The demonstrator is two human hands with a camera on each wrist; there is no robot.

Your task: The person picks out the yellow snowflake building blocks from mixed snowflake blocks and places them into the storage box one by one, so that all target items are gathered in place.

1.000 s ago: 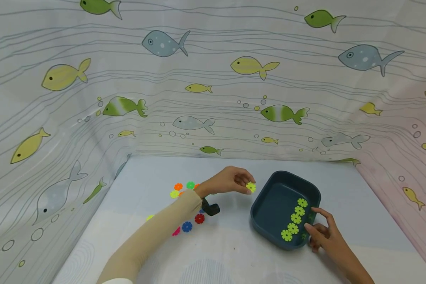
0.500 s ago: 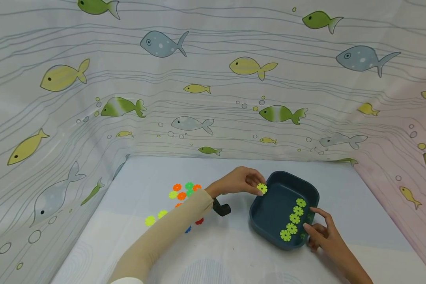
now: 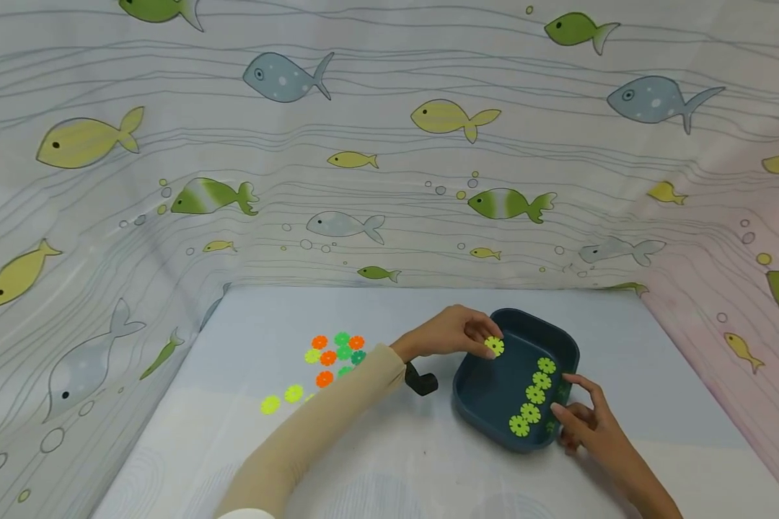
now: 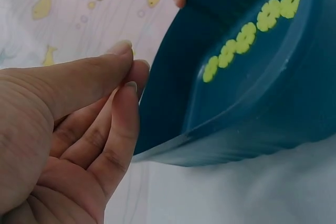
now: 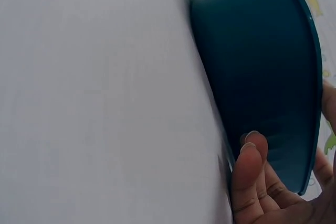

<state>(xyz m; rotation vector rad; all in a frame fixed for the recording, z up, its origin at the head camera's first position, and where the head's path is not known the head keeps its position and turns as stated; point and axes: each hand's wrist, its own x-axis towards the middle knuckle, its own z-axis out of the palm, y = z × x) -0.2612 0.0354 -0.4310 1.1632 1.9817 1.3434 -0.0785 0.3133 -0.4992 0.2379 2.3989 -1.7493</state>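
On the right of the tabletop (image 3: 409, 461), the left hand (image 3: 451, 334) pinches a yellow disc (image 3: 495, 347) by the left rim of a blue tray (image 3: 487, 396), whose right wall the right hand (image 3: 593, 425) grips.

Tray (image 3: 487, 396): set on the table (image 3: 376, 468), right of centre.
Disc row (image 3: 535, 394): laid in the tray, along its right side, near end toward far end.
Held disc (image 3: 494, 347): pinched in the left hand (image 3: 451, 334), by the tray's left rim, left of the row.
Right hand (image 3: 587, 418): placed at the tray's right wall.
Loose discs (image 3: 327, 357): spread on the table, well left of the tray, partly hidden behind the left sleeve (image 3: 311, 422).
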